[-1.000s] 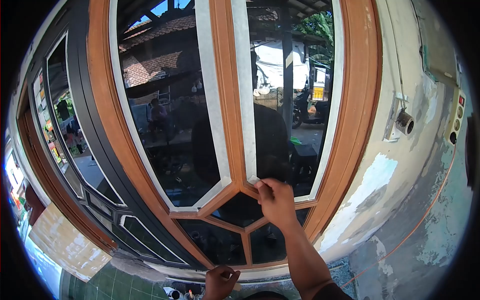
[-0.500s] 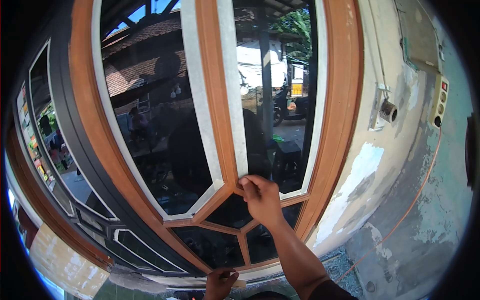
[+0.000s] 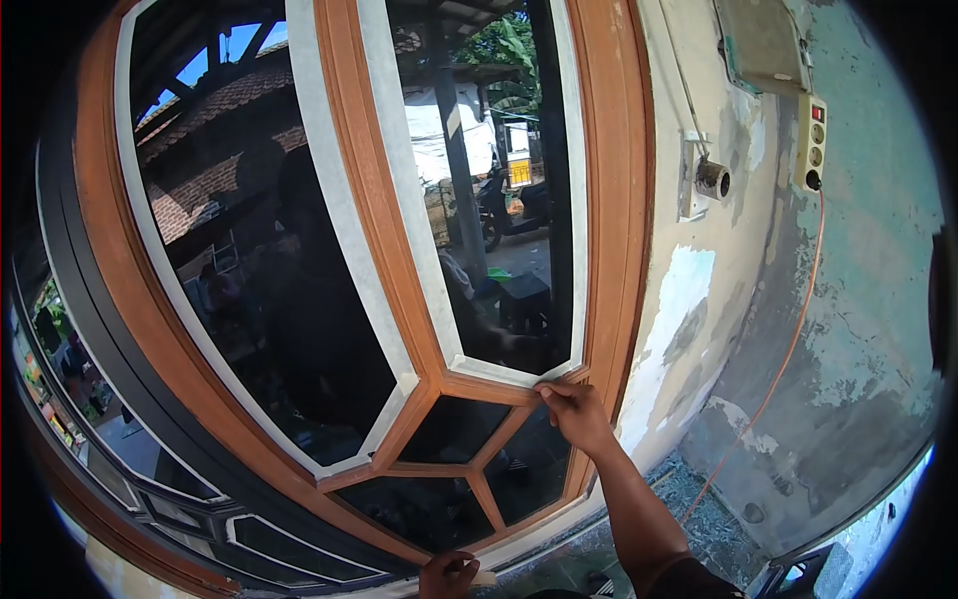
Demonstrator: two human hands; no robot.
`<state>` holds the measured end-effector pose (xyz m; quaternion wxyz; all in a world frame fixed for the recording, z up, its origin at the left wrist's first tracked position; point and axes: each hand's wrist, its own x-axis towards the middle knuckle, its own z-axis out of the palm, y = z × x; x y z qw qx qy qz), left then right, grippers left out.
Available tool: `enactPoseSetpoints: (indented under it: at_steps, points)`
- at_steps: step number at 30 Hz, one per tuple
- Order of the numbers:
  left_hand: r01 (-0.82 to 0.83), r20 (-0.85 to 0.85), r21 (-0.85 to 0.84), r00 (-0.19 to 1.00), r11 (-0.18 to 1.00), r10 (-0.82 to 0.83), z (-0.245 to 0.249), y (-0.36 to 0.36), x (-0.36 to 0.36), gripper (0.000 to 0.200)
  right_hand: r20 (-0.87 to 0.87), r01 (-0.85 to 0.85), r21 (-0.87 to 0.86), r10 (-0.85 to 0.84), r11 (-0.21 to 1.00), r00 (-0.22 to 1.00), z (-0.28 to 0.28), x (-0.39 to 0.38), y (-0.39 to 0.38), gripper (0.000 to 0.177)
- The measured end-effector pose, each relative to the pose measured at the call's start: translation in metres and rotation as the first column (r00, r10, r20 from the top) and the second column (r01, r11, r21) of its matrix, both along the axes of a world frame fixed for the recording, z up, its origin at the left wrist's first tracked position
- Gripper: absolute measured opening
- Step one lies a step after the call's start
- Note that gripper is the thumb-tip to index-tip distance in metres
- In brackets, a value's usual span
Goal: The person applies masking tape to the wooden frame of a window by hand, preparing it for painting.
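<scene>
My right hand (image 3: 574,417) is closed, its thumb and fingertips against the whitish masking tape (image 3: 491,372) along the bottom edge of the right glass pane (image 3: 499,230). That spot is near the pane's lower right corner, on the brown wooden window frame (image 3: 384,230). At the bottom of the view, my left hand (image 3: 446,576) is curled beside a small pale beige thing that looks like a roll of masking tape (image 3: 483,578); it is only partly visible. Similar tape borders the left glass pane (image 3: 264,290).
Lower panes (image 3: 454,431) sit between angled wooden bars. To the right, a pipe stub (image 3: 714,180) juts from the patchy wall (image 3: 689,309). A power strip (image 3: 812,145) hangs there with an orange cable (image 3: 798,344). Dark window frames (image 3: 75,240) stand at the left.
My right hand has moved rightward along the pane's bottom edge, from beside the middle bar to near the lower right corner. The view has shifted right. My left hand stays low.
</scene>
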<state>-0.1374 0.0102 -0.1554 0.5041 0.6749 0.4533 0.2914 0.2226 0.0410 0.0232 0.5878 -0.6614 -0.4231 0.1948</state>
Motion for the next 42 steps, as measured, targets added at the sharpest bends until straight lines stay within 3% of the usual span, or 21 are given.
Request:
enactPoseSetpoints:
  at_steps: [2, 6, 9, 10, 11, 12, 15, 17, 19, 21, 24, 26, 27, 28, 31, 37, 39, 42]
  points:
    - [0.000, 0.016, -0.058, 1.000, 0.998, 0.000, -0.006, 0.000, -0.002, 0.028, 0.156, 0.091, 0.054, -0.098, 0.994, 0.983, -0.001, -0.008, -0.001, 0.025]
    - [0.029, -0.033, 0.090, 0.999, 0.995, -0.027, -0.001, -0.006, 0.000, 0.029, 0.293, 0.162, 0.232, -0.228, 0.959, 0.929, 0.006, -0.034, 0.016, 0.024]
    - [-0.012, -0.056, 0.176, 0.998, 0.984, 0.022, 0.015, -0.016, 0.003, 0.030, 0.175, 0.091, 0.231, -0.134, 0.969, 0.975, 0.023, -0.048, 0.016, 0.023]
    - [-0.010, -0.067, 0.184, 0.997, 0.983, 0.023, 0.019, -0.019, 0.000, 0.031, 0.089, 0.041, 0.284, -0.069, 0.958, 0.994, 0.008, -0.038, 0.023, 0.023]
    - [-0.010, -0.077, 0.194, 0.997, 0.981, 0.025, 0.035, -0.023, 0.004, 0.032, 0.055, 0.040, 0.229, -0.054, 0.973, 0.997, 0.001, -0.029, 0.021, 0.025]
    - [-0.064, 0.026, 0.281, 0.998, 0.958, 0.059, 0.054, -0.034, 0.007, 0.027, 0.024, 0.035, 0.177, -0.040, 0.984, 0.999, -0.002, -0.017, 0.017, 0.026]
    - [-0.106, -0.049, 0.230, 0.992, 0.967, 0.120, 0.060, -0.060, 0.004, 0.035, -0.160, -0.082, 0.155, 0.107, 0.985, 0.981, -0.015, 0.004, 0.005, 0.028]
    - [-0.152, 0.033, 0.070, 0.988, 0.986, 0.150, 0.034, -0.077, 0.003, 0.035, -0.287, -0.149, 0.180, 0.197, 0.972, 0.938, -0.019, 0.004, -0.009, 0.028]
    - [-0.196, 0.118, -0.091, 0.971, 0.976, 0.206, 0.024, -0.099, 0.008, 0.033, -0.289, -0.145, 0.135, 0.179, 0.980, 0.940, -0.032, -0.006, -0.038, 0.030]
    - [-0.212, 0.258, -0.081, 0.939, 0.974, 0.226, 0.021, -0.120, 0.020, 0.031, -0.274, -0.140, 0.021, 0.140, 0.990, 0.951, -0.063, -0.019, -0.071, 0.031]
    - [-0.249, 0.363, -0.105, 0.892, 0.963, 0.270, 0.023, -0.154, 0.040, 0.031, -0.181, -0.371, -0.014, 0.363, 0.928, 0.914, -0.113, -0.048, -0.133, 0.027]
    - [-0.258, 0.305, -0.011, 0.919, 0.966, 0.249, 0.037, -0.172, 0.053, 0.032, -0.129, -0.502, -0.032, 0.494, 0.864, 0.860, -0.114, -0.064, -0.177, 0.025]
    - [-0.253, 0.275, 0.040, 0.933, 0.967, 0.232, 0.041, -0.183, 0.059, 0.032, -0.126, -0.533, -0.014, 0.527, 0.846, 0.840, -0.120, -0.068, -0.193, 0.028]
    - [-0.260, 0.371, -0.033, 0.894, 0.965, 0.253, 0.032, -0.195, 0.066, 0.037, -0.120, -0.561, 0.006, 0.558, 0.828, 0.821, -0.128, -0.071, -0.208, 0.031]
    - [-0.303, 0.443, -0.004, 0.854, 0.953, 0.274, 0.034, -0.226, 0.079, 0.039, -0.057, -0.626, -0.001, 0.625, 0.780, 0.778, -0.116, -0.077, -0.245, 0.040]
    - [-0.402, 0.377, 0.013, 0.850, 0.916, 0.367, 0.039, -0.273, 0.084, 0.041, 0.114, -0.616, 0.038, 0.609, 0.786, 0.785, -0.113, -0.083, -0.284, 0.035]
    - [-0.443, 0.228, 0.135, 0.884, 0.886, 0.407, 0.041, -0.283, 0.082, 0.040, 0.207, -0.612, 0.049, 0.592, 0.789, 0.779, -0.116, -0.083, -0.290, 0.032]
    - [-0.425, 0.082, 0.321, 0.903, 0.847, 0.422, 0.054, -0.289, 0.080, 0.040, 0.189, -0.547, 0.038, 0.531, 0.836, 0.826, -0.108, -0.092, -0.304, 0.027]
